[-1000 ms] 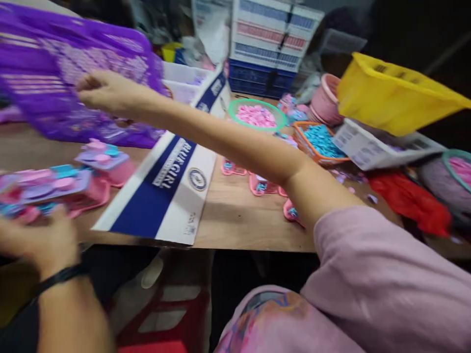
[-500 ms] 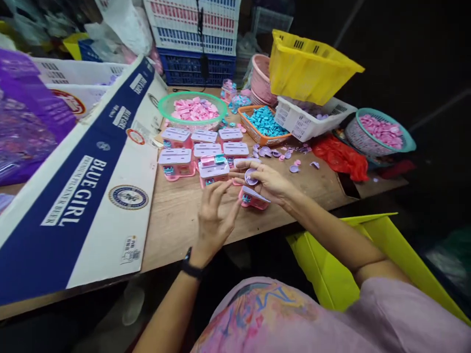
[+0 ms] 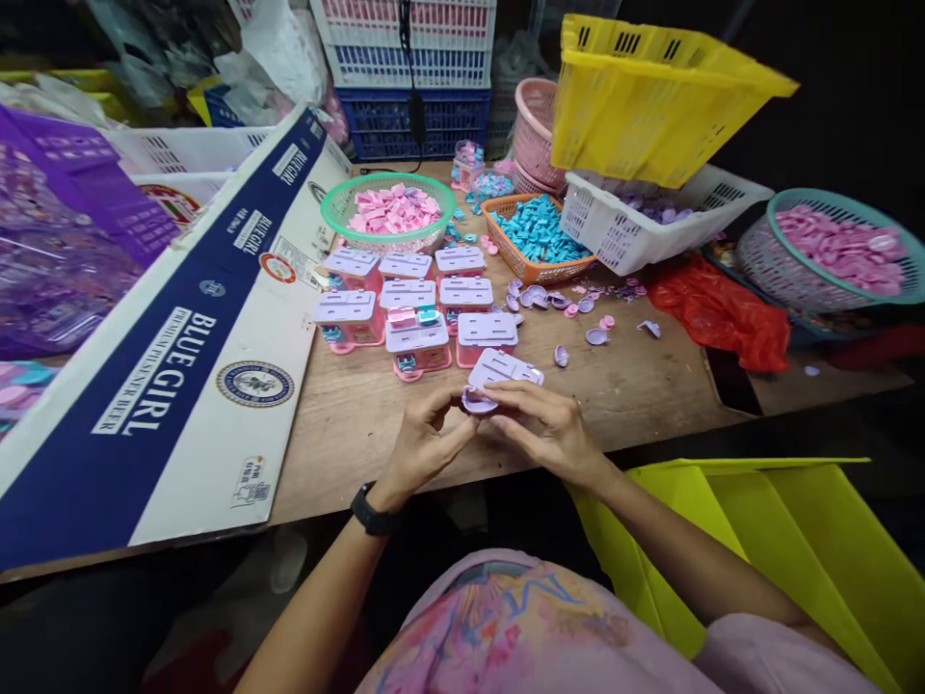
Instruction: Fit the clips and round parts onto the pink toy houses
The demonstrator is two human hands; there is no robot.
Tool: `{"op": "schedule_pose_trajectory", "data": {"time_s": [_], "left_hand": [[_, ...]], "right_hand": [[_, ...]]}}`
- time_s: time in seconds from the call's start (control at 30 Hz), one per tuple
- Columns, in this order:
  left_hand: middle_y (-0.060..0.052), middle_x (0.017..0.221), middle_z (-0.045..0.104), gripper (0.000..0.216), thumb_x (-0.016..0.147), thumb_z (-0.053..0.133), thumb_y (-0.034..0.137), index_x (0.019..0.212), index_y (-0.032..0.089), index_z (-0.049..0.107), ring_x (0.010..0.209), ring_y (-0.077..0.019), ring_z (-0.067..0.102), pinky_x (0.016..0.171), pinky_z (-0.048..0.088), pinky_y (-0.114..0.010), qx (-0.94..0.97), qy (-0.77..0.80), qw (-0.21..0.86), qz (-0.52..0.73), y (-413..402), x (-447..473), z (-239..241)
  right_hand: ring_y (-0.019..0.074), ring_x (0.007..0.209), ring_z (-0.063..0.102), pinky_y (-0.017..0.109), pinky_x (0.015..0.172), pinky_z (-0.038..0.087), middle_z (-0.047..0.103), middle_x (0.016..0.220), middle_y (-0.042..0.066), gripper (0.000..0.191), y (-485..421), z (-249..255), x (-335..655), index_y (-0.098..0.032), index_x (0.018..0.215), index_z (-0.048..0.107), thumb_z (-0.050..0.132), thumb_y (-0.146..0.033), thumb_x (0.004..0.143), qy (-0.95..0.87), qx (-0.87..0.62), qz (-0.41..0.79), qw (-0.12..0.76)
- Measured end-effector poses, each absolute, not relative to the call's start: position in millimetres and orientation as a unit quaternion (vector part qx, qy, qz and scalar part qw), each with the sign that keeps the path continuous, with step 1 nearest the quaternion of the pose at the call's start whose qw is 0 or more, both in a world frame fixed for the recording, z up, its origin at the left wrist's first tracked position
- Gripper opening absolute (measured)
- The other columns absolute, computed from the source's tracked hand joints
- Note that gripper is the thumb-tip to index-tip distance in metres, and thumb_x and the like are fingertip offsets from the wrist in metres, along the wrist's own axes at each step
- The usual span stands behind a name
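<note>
Between my hands is a small lilac, rounded, shell-like plastic piece [image 3: 478, 401]. My left hand [image 3: 432, 436] pinches it from the left, thumb below. My right hand [image 3: 550, 430] closes on its right side with the fingertips, which partly hide it. Just behind my fingers stands a toy house with a lilac top [image 3: 504, 367]; my right hand covers its lower part. Several similar pink houses with lilac slotted tops [image 3: 487, 330] stand in rows beyond. On one front house [image 3: 417, 334] lie a pink block and a teal block.
Loose lilac shells [image 3: 535, 296] lie scattered to the right. Behind are a green basket [image 3: 333, 214] of pink pieces, an orange basket [image 3: 535, 268] of blue pieces, and stacked yellow [image 3: 636, 116] and white crates [image 3: 614, 231]. A cardboard panel [image 3: 217, 376] slants along the left.
My left hand has gone from spread fingers to pinching the lilac piece. My right hand has brought that piece down in front of the nearest house. The view has shifted slightly.
</note>
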State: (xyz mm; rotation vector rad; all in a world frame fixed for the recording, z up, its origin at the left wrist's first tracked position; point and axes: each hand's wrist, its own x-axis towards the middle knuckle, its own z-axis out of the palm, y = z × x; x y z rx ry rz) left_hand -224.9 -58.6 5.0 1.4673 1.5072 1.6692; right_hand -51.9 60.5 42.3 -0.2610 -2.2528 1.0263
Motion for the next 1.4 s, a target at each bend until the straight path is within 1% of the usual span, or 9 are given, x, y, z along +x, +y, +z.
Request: {"op": "schedule_pose_trajectory", "data": {"time_s": [0.13, 0.3, 0.4, 0.53, 0.67, 0.8, 0.9, 1.2, 1.4], "left_hand": [[-0.008, 0.106, 0.074, 0.041, 0.092, 0.071, 0.029, 0.132, 0.02, 0.063, 0.094, -0.019, 0.07, 0.087, 0.058, -0.034, 0.577, 0.525, 0.282, 0.558, -56, -258, 21], [-0.013, 0.132, 0.061, 0.083, 0.077, 0.085, 0.046, 0.148, 0.023, 0.048, 0.121, -0.031, 0.06, 0.106, 0.05, -0.052, 0.548, 0.7, 0.007, 0.459, -33, -327, 26], [-0.018, 0.147, 0.05, 0.093, 0.074, 0.085, 0.046, 0.151, 0.019, 0.041, 0.14, -0.0371, 0.046, 0.118, 0.037, -0.059, 0.557, 0.735, -0.009, 0.387, -14, -358, 10], [-0.021, 0.15, 0.048, 0.09, 0.075, 0.082, 0.035, 0.151, 0.015, 0.036, 0.141, -0.035, 0.047, 0.12, 0.038, -0.055, 0.569, 0.72, 0.044, 0.394, -21, -362, -3], [-0.018, 0.154, 0.047, 0.091, 0.077, 0.083, 0.039, 0.152, 0.02, 0.035, 0.142, -0.0341, 0.047, 0.12, 0.039, -0.054, 0.557, 0.705, 0.073, 0.432, -66, -331, 0], [-0.016, 0.155, 0.046, 0.09, 0.076, 0.085, 0.036, 0.151, 0.024, 0.036, 0.142, -0.0298, 0.049, 0.121, 0.039, -0.049, 0.488, 0.666, 0.154, 0.543, -100, -301, -2], [-0.015, 0.148, 0.052, 0.072, 0.081, 0.079, 0.03, 0.142, 0.023, 0.042, 0.14, -0.0254, 0.052, 0.119, 0.043, -0.044, 0.405, 0.628, 0.206, 0.632, -105, -292, -9], [-0.009, 0.127, 0.059, 0.04, 0.087, 0.069, 0.032, 0.122, 0.022, 0.051, 0.125, -0.0213, 0.059, 0.102, 0.053, -0.035, 0.338, 0.65, 0.147, 0.665, -93, -286, -15], [-0.005, 0.114, 0.058, 0.043, 0.078, 0.072, 0.027, 0.114, 0.021, 0.05, 0.112, -0.0173, 0.059, 0.1, 0.049, -0.031, 0.276, 0.672, 0.1, 0.679, -79, -287, -29]], "right_hand": [[0.0172, 0.111, 0.072, 0.031, 0.1, 0.058, 0.075, 0.122, 0.008, 0.028, 67, 35, -68, -0.023, 0.121, 0.074, 0.061, -0.012, 0.099, -0.867, -0.049, 0.314, 0.384], [0.0191, 0.105, 0.073, 0.034, 0.096, 0.059, 0.077, 0.114, 0.007, 0.021, 67, 33, -105, -0.022, 0.112, 0.075, 0.061, -0.013, 0.099, -0.859, -0.069, 0.297, 0.411], [0.0205, 0.106, 0.073, 0.036, 0.096, 0.059, 0.076, 0.112, 0.008, 0.019, 70, 32, -126, -0.021, 0.11, 0.075, 0.061, -0.013, 0.099, -0.863, -0.066, 0.305, 0.397], [0.0231, 0.105, 0.071, 0.039, 0.094, 0.058, 0.076, 0.11, 0.009, 0.018, 79, 27, -145, -0.019, 0.109, 0.074, 0.06, -0.014, 0.099, -0.884, -0.041, 0.302, 0.355], [0.0254, 0.105, 0.066, 0.041, 0.092, 0.056, 0.074, 0.11, 0.011, 0.02, 80, 21, -155, -0.019, 0.108, 0.073, 0.054, -0.015, 0.101, -0.923, 0.03, 0.274, 0.268], [0.0247, 0.102, 0.061, 0.039, 0.088, 0.052, 0.072, 0.112, 0.011, 0.02, 69, 22, -165, -0.019, 0.109, 0.07, 0.052, -0.014, 0.102, -0.953, 0.103, 0.223, 0.176], [0.0252, 0.101, 0.059, 0.04, 0.089, 0.05, 0.071, 0.112, 0.012, 0.018, 59, 24, -173, -0.017, 0.106, 0.069, 0.051, -0.014, 0.103, -0.966, 0.126, 0.16, 0.16], [0.026, 0.106, 0.058, 0.04, 0.093, 0.05, 0.067, 0.109, 0.013, 0.018, 43, 20, -176, -0.013, 0.106, 0.066, 0.049, -0.007, 0.102, -0.982, 0.113, 0.064, 0.135], [0.0242, 0.109, 0.058, 0.036, 0.099, 0.048, 0.068, 0.11, 0.012, 0.025, 32, 18, -183, -0.013, 0.105, 0.066, 0.042, -0.007, 0.104, -0.988, 0.097, 0.032, 0.115]]}}
